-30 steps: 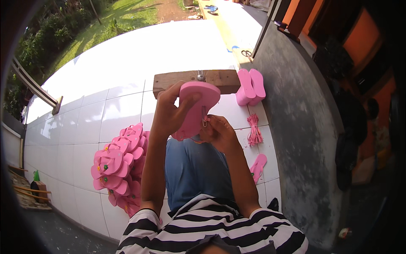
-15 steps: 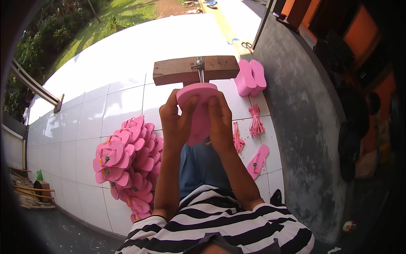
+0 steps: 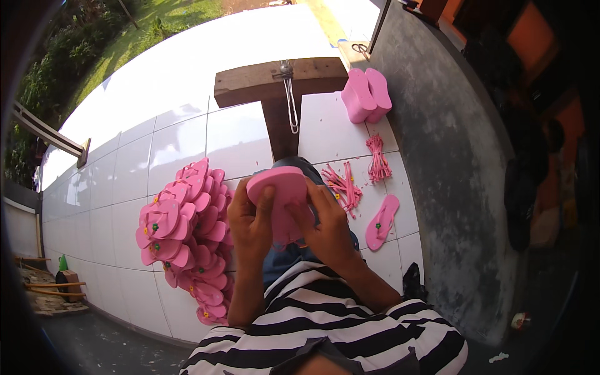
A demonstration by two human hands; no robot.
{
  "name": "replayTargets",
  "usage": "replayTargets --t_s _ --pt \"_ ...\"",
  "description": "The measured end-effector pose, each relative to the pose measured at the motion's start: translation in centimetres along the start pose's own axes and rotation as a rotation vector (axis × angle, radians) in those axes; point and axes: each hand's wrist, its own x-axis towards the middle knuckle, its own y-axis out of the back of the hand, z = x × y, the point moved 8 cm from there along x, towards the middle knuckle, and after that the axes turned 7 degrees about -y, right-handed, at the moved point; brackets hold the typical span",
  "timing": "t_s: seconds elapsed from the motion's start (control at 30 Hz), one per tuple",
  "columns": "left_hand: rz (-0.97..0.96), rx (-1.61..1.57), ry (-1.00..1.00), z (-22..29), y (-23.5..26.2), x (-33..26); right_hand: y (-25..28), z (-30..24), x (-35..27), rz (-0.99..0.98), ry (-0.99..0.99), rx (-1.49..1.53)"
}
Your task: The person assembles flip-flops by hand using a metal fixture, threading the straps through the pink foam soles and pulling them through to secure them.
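Both my hands hold a pink flip-flop sole [image 3: 286, 187] over my lap. My left hand [image 3: 249, 222] grips its left edge, thumb on the upper face. My right hand [image 3: 328, 225] closes on the right side, its fingers lying across the middle. The lower end of the flip-flop is partly hidden by the hands. Beyond it stands a T-shaped wooden stand [image 3: 244, 86]; a long metal wire loop [image 3: 290, 103], bound to its crossbar, hangs down apart from the sole. Loose pink straps [image 3: 344, 189] lie on the tiles right of my right hand.
At left is a large pile of pink flip-flops [image 3: 203, 234]. To the right are a tied strap bundle [image 3: 377, 159], two stacks of pink soles [image 3: 359, 97] and a single flip-flop with a green flower [image 3: 382, 223]. A grey wall [image 3: 450, 162] bounds the right; scissors [image 3: 359, 48] lie far off.
Both hands have drawn the sole away from the metal wire loop and down toward my body. The loop now hangs free. My right hand has shifted its fingers across the sole.
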Motion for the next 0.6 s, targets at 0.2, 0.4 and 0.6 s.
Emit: replayTargets --t_s 0.2,0.4,0.6 --pt "-0.141 0.068 0.033 -0.5 -0.7 1.6 0.6 2.2 0.9 -0.113 0.008 0.047" --pt "0.086 -0.007 -0.03 0.0 1.0 4.3 -1.5 6.5 1.4 -0.26 -0.217 0.678" --pt "-0.123 0.165 0.118 -3.3 2.4 4.8 -0.6 14.4 -0.7 -0.271 -0.337 0.696"
